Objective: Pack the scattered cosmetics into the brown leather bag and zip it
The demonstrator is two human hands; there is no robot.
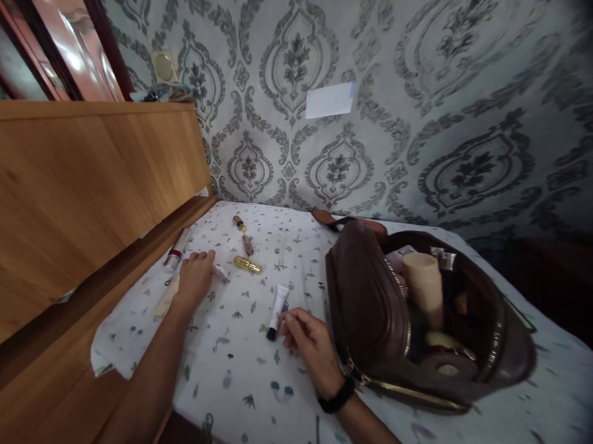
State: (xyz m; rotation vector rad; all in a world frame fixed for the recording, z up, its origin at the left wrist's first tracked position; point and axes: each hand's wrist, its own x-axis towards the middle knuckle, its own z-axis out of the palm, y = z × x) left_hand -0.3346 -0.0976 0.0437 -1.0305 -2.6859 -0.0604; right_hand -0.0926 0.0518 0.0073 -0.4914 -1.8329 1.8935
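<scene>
Holds the left hand [197, 276] low over the white cloth printed with small leaves [248, 378], with fingers bent and close together, at the left end of a small, slim, whitish tube [220, 272]; cannot tell whether gripped or merely covered. Holds the right hand [312, 345] with thumb and fingers loosely curled, about half open, at the right side of a white tube with a black cap [279, 304], lying on the cloth with cap toward the near edge (near enough at the fingertips to look like contact, but cannot tell whether pinched). Wears a black band [338, 395] on the right wrist. Has, beyond the whitish tube, a shiny gold cylinder [247, 264], a small pinkish-brown piece [247, 244] and a small black-and-gold container [239, 223]. Has a red-and-white tube [176, 250] lying beyond the left hand, near the yellow-brown wooden panel [90, 178]. Has, right of the right hand, an open dark-brown leather bag [362, 292], with a beige cup-shaped thing [425, 282] inside.
</scene>
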